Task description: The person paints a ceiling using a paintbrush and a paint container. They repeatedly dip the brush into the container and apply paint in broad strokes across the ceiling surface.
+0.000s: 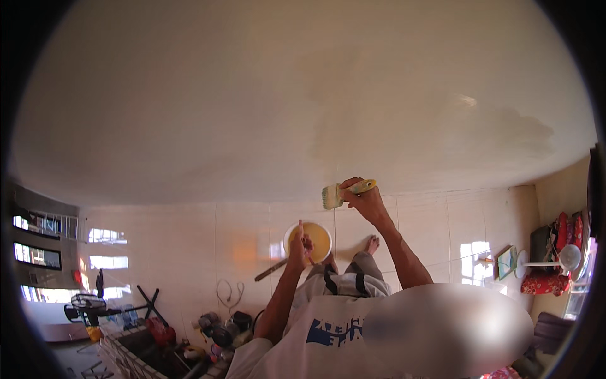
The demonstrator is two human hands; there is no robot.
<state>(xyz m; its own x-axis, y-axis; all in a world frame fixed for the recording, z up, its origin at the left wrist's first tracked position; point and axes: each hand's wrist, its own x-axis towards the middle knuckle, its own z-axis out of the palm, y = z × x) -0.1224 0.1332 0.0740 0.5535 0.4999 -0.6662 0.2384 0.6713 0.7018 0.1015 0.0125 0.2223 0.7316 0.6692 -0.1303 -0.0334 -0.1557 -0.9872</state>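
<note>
A paintbrush point(331, 196) with a yellow-tipped handle and wide, paint-smeared bristles is gripped in my right hand point(363, 196). The bristles point left, close to the pale wall, though whether they touch it I cannot tell. Lower and to the left, my left hand point(302, 245) has one finger stretched out and the others partly bent, with nothing visible in it. Behind that hand appears a round white bucket point(327, 235) of yellowish paint. A brown stick point(270, 271) slants out beside the bucket, partly hidden by my left forearm.
The wall point(252, 114) fills the upper view, with darker damp-looking patches point(517, 132) at right. On the tiled floor point(170, 252) lies a looped cable point(230, 293). Clutter point(221, 331) and a fan point(88, 306) stand at lower left; a white fan point(568, 258) and red cloth point(544, 283) at right.
</note>
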